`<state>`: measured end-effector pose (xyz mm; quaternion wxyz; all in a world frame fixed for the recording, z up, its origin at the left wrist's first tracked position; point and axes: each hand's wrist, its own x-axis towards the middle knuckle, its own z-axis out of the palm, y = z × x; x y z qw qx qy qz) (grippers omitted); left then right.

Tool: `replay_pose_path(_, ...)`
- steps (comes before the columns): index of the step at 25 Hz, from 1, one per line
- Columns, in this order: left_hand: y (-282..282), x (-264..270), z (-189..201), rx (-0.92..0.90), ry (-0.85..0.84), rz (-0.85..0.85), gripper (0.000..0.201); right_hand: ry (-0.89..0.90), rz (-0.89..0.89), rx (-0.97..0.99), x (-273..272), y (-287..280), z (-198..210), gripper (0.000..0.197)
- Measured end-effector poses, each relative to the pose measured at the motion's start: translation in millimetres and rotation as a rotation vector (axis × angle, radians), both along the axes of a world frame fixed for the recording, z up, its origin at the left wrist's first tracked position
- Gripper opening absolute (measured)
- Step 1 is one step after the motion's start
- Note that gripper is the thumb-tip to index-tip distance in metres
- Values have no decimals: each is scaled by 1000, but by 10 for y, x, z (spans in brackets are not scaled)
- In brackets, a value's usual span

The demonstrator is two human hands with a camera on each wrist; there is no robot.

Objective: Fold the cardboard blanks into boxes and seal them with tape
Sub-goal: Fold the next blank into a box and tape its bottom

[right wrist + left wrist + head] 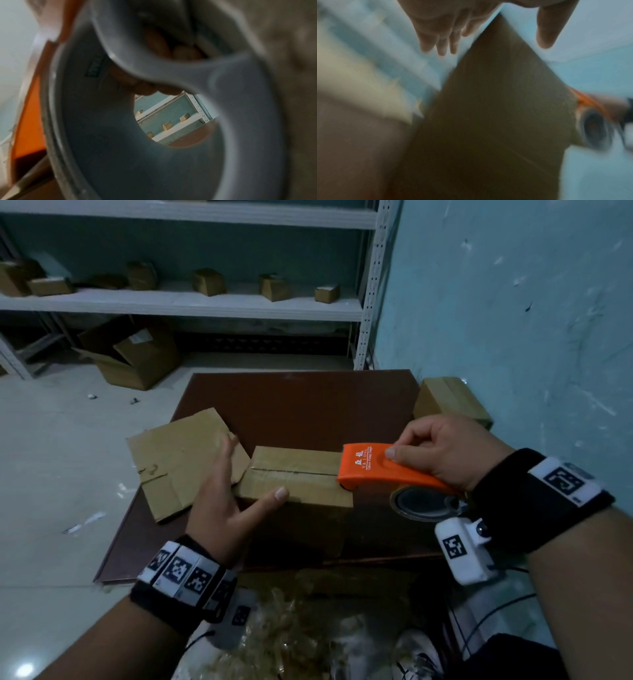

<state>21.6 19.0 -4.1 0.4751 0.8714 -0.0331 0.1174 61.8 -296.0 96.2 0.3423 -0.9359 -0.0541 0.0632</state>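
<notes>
Nearest, we steady the folded box [294, 484] on the dark desk [308, 405] with our left hand [222, 508], fingers straight, thumb on its near edge, apparently so it cannot slide. Our right hand [445, 450] has its grip clamped on the orange tape dispenser [376, 467], nose at the seam's right end. Beyond lie a flat blank [181, 460] and shelved boxes [209, 282].

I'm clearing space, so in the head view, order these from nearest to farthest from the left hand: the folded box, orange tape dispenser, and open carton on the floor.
1. Folded box, under the left hand's thumb.
2. Orange tape dispenser, at the box's right end.
3. Open carton, far by the shelves.
</notes>
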Motion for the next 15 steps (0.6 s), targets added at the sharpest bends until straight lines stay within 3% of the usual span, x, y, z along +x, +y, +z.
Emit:
replay_pose_path(2, -61, -83, 232, 459, -183, -40, 117, -10, 10, -12, 10, 16, -10, 23)
replay_pose_path(3, -161, -112, 349, 688, -195, -104, 110, -16, 17, -24, 13, 23, -12, 23)
replay_pose_path(4, -285, -132, 461, 879, -141, -178, 105, -23, 22, -40, 21, 29, -17, 23)
replay_pose_path(6, -516, -161, 563, 1090, 23, -253, 103, -43, 23, -59, 49, 37, -23, 24)
replay_pose_path(11, -753, -160, 487, 1119, 28, -267, 111, -78, 23, -42, 51, 33, -68, 24)
replay_pose_path(15, -780, -118, 428, 1136, 1, -233, 94, -66, 19, -36, 63, -33, -55, 24)
